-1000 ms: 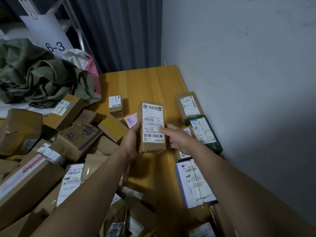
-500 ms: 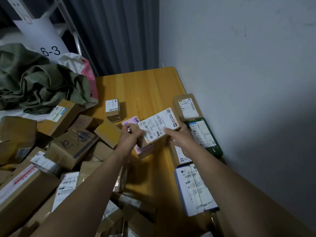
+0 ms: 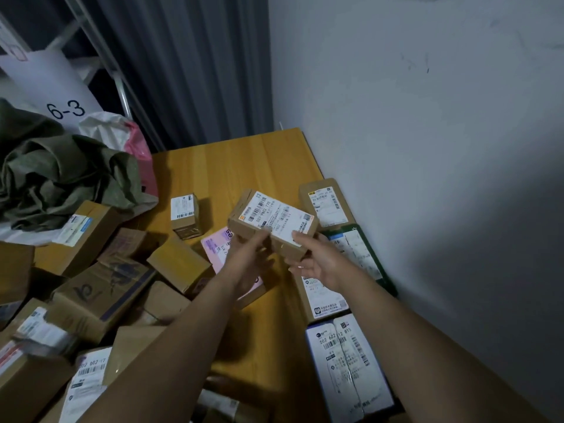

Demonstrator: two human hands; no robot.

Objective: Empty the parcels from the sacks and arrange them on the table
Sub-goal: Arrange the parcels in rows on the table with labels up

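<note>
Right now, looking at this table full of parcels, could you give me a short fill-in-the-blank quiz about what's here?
1. The left hand and right hand together hold a brown box with a ____ label on top.
2. The sign behind the crumpled sack reads ____.
3. The flat parcel under the left hand is ____ in colour.

Missing words: white; 6-3; pink.

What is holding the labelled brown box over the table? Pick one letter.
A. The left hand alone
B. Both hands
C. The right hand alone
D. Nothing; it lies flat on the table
B: the left hand and the right hand each grip the near side of the brown box, thumbs on its labelled top.
</note>
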